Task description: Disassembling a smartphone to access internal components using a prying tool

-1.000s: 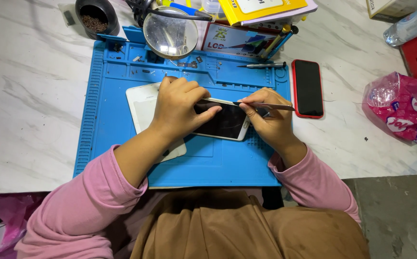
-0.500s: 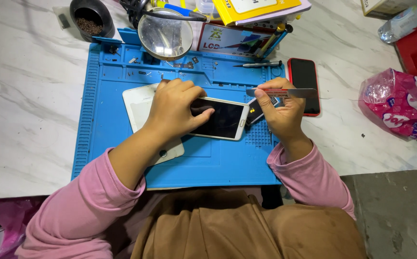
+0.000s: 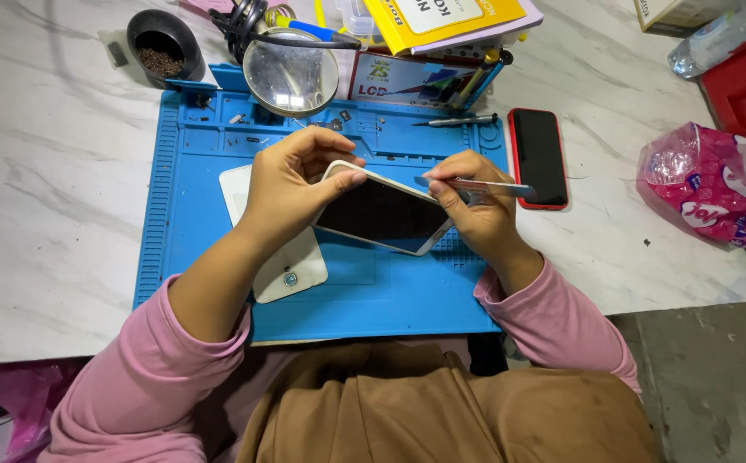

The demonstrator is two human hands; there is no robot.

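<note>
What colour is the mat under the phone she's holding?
Blue; the mat shows clearly in the head view, beneath the phone.

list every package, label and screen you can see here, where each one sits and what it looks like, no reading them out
White phone: held over the blue mat by the left hand, dark screen up; the right hand holds a thin tool.
Red phone: right of the mat, flat, black screen.
Yellow box: top centre, white label.
Printed card box: behind the mat, white, red and blue.
Pink packet: far right, crumpled plastic.

The left hand (image 3: 291, 184) covers the white phone's (image 3: 381, 214) left end and much of the white panel (image 3: 283, 257) beneath; at one o'clock, a yellow book (image 3: 441, 17) is cut off.
</note>
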